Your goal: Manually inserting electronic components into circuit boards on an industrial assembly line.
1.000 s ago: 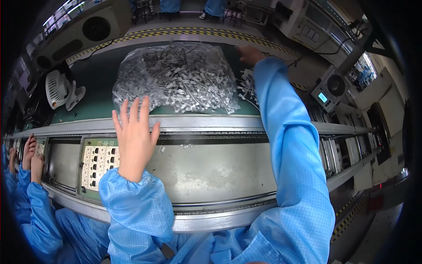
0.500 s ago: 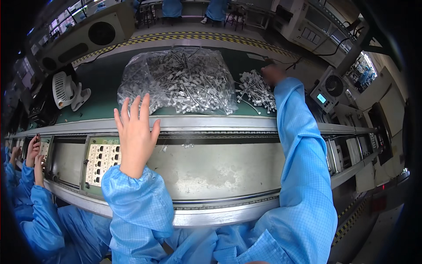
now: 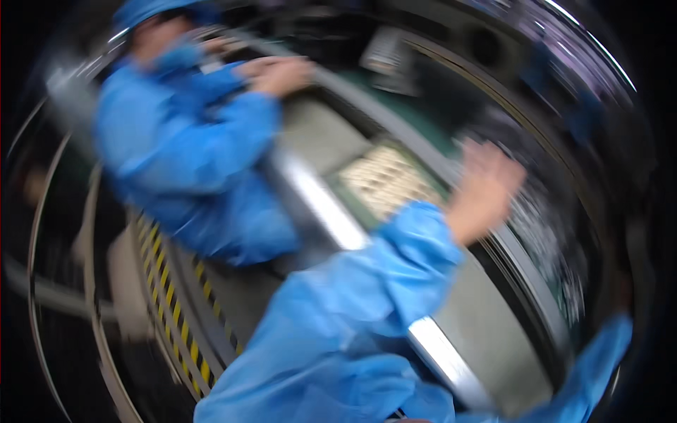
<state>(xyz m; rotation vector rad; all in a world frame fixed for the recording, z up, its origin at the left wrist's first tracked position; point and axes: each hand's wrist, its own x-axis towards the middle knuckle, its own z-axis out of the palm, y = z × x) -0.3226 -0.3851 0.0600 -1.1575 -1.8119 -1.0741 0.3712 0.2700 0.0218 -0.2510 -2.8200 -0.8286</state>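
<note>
My left hand is raised over the line's metal rail, smeared by motion, with its fingers stretched out and nothing visible in them. Next to it lies the clear bag of white cable connectors, badly blurred on the bench beyond the rail. A cream board with rows of dark parts in a green frame sits on the line to the left of my wrist. At the far right edge my right hand is dim and blurred near the end of the connectors. Its fingers cannot be made out.
On the left a co-worker in a blue gown stands at the same line, hands together above it. A white fan stands on the bench beyond the rail. Yellow-black floor tape runs behind the co-worker.
The whole view has swung left and tilted, bringing the co-worker into full sight. My left hand stays raised near the bag; my right hand now shows at the right edge.
</note>
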